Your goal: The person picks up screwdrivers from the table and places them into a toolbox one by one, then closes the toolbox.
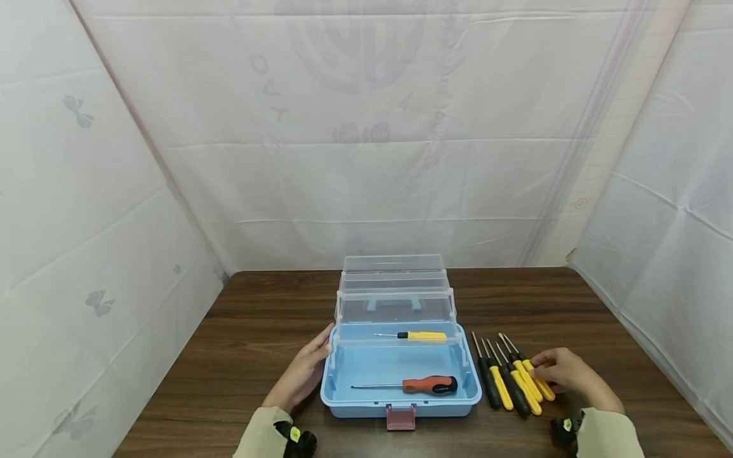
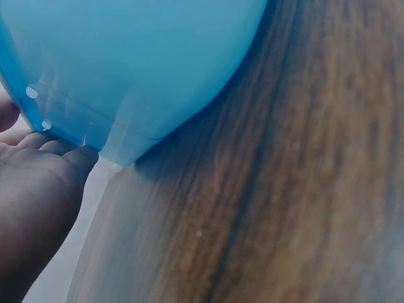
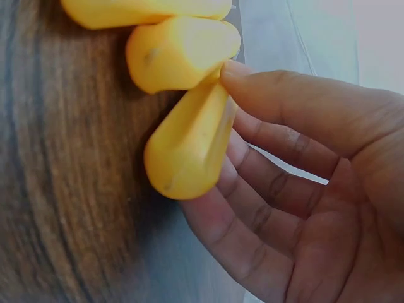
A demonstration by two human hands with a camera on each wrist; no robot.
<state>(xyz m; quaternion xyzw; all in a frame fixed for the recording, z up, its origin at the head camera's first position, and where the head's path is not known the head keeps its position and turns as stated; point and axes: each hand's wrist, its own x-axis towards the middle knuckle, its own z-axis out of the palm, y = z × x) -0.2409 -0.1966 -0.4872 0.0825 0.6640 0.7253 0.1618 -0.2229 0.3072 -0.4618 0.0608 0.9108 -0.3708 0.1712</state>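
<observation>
My left hand (image 1: 306,369) rests against the left side of a light blue plastic toolbox (image 1: 401,411), fingers extended along its outer wall; the left wrist view shows fingertips touching the blue wall (image 2: 139,57). The toolbox's clear lid stands raised. Inside lie an orange-and-black screwdriver (image 1: 429,385) and, farther back, a small yellow-handled screwdriver (image 1: 426,336). On the right, my right hand (image 1: 572,375) pinches the yellow handle of the outermost screwdriver (image 3: 186,148), thumb on one side and fingers behind. Its shaft is out of the right wrist view.
Several more screwdrivers with black or yellow handles (image 1: 504,391) lie side by side between the toolbox and my right hand. The dark wooden table (image 1: 258,318) is bordered by white cloth walls (image 1: 343,191) at the back and both sides.
</observation>
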